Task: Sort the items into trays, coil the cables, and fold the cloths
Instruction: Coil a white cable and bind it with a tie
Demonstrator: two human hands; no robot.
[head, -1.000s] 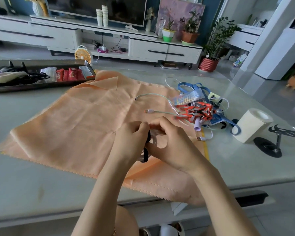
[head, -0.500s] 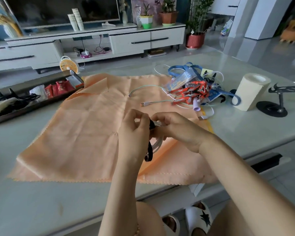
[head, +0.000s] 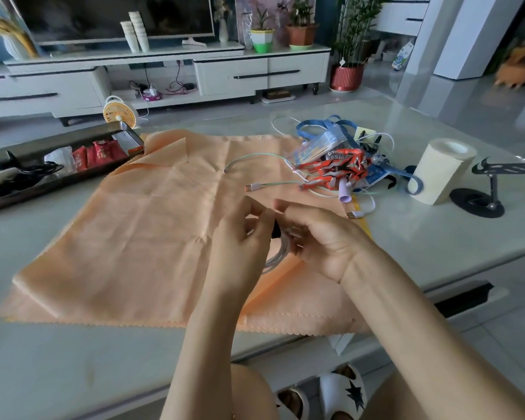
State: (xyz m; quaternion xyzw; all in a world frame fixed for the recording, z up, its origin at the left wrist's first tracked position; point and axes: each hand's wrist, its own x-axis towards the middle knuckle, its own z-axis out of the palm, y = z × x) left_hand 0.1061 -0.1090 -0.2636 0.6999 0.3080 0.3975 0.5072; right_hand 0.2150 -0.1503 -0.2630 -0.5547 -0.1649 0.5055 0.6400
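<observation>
My left hand (head: pixel 243 237) and my right hand (head: pixel 322 237) meet above the near middle of a spread peach cloth (head: pixel 152 225). Between them hangs a small coil of pale cable (head: pixel 278 253) with a black strap at its top. Both hands pinch it at the top with curled fingers. A mint-green cable (head: pixel 264 184) with a pink plug lies loose on the cloth behind the hands. It runs into a pile of red and blue lanyards and cables (head: pixel 340 165) at the cloth's far right corner. A dark tray (head: pixel 52 140) at the far left holds red packets and black cables.
A cream paper roll (head: pixel 440 171) stands right of the pile, with a black stand (head: pixel 479 201) beside it. A small orange fan (head: pixel 120 112) sits behind the tray. The table's front edge runs just below the cloth. Slippers (head: pixel 343 392) show under the table.
The view has swung slightly to the left. My hands stay on the coil; the black strap that hung below my left hand is now drawn up at the coil's top.
</observation>
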